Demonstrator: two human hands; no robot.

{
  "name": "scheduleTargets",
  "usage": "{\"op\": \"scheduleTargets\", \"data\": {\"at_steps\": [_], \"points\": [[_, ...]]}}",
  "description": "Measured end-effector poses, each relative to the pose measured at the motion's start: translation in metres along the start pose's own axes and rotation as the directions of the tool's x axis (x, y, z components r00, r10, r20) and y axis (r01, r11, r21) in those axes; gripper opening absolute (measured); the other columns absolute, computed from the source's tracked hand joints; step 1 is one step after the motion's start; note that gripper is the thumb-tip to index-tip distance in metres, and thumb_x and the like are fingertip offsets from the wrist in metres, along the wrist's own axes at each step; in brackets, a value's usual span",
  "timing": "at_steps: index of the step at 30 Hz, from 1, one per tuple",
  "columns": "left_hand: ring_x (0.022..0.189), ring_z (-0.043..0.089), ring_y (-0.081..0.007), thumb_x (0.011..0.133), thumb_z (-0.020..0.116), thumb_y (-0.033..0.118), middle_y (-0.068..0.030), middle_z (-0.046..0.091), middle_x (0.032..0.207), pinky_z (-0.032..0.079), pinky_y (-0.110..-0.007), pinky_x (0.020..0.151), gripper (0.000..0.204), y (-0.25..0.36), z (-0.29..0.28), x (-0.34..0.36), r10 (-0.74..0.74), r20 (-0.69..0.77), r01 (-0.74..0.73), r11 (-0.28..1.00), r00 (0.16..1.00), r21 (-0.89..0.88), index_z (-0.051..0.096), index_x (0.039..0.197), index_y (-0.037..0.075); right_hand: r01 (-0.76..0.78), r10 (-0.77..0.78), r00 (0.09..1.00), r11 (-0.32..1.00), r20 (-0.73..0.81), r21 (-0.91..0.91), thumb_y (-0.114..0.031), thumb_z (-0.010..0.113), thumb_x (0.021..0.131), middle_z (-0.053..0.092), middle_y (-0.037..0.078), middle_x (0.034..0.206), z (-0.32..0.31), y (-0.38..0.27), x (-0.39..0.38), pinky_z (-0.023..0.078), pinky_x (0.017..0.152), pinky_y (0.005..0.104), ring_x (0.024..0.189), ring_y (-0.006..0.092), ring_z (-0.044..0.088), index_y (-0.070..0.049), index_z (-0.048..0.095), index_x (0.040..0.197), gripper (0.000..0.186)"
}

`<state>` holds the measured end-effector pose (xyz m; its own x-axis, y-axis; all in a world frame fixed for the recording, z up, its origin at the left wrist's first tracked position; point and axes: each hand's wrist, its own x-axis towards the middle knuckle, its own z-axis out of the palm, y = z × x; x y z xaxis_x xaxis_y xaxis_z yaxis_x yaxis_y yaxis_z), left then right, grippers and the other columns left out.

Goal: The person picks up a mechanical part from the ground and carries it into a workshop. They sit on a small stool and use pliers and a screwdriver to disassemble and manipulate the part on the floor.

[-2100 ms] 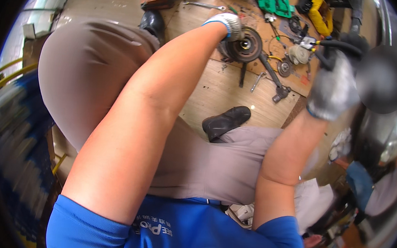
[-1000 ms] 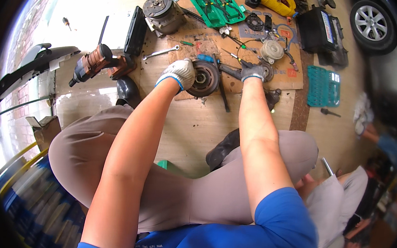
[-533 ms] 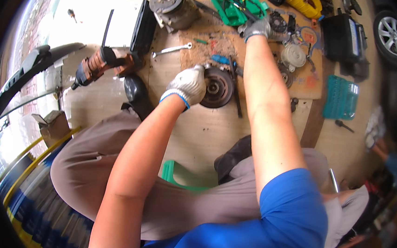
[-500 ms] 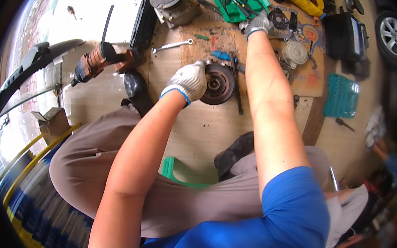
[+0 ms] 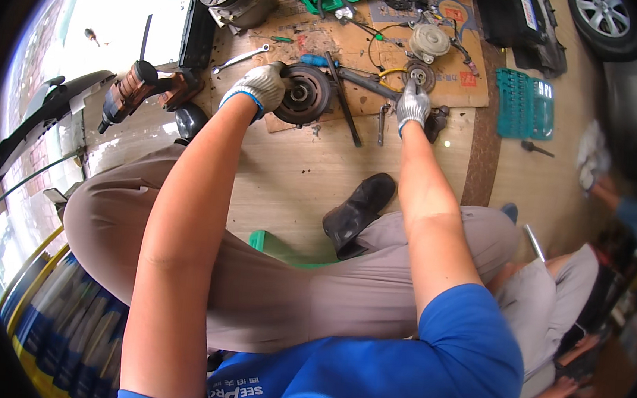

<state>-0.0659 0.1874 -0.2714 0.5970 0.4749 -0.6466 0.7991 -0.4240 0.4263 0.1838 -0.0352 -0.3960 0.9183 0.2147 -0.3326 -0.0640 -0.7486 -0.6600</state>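
Head view: gripping dark ringed disc (image 5: 304, 95) by left rim with left hand (image 5: 261, 87), at cardboard (image 5: 452, 96) near edge. Reaching over hammer (image 5: 372, 86) with right hand (image 5: 414, 108); can't tell if closed on it. Likely a steady-and-reach step. To lift hammer, needs full finger wrap, avoiding small round part (image 5: 420, 74) just beyond.

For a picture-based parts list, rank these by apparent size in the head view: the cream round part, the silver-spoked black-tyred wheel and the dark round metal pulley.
1. Silver-spoked black-tyred wheel, though cut by the top edge
2. Dark round metal pulley
3. Cream round part
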Motion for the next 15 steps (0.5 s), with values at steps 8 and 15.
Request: {"op": "scheduleTargets", "data": {"at_steps": [8, 15], "points": [[0.11, 0.066, -0.0365, 0.099, 0.061, 0.034, -0.0238, 0.067, 0.119, 0.049, -0.044, 0.097, 0.048, 0.015, -0.003, -0.012, -0.034, 0.018, 0.034, 0.999, 0.999, 0.019, 0.056, 0.134, 0.002, 0.096, 0.034, 0.973, 0.844, 0.23, -0.528, -0.049, 0.046, 0.099, 0.064, 0.022, 0.129, -0.011, 0.017, -0.064, 0.053, 0.095, 0.048, 0.115, 0.0386, 0.065, -0.009, 0.068, 0.12, 0.05], [0.071, 0.07, -0.0293, 0.099, 0.06, 0.032, -0.0199, 0.07, 0.108, 0.054, -0.04, 0.05, 0.045, -0.003, 0.009, -0.002, -0.034, -0.059, 0.025, 0.99, 0.998, -0.14, 0.055, 0.133, 0.002, 0.422, -0.341, 0.906, 0.699, 0.25, -0.578, -0.033, 0.052, 0.098, 0.064, 0.016, 0.123, 0.025, -0.019, -0.057, 0.055, 0.09, 0.0488, 0.112, 0.0343, 0.065, -0.014, 0.068, 0.118, 0.031]]}}
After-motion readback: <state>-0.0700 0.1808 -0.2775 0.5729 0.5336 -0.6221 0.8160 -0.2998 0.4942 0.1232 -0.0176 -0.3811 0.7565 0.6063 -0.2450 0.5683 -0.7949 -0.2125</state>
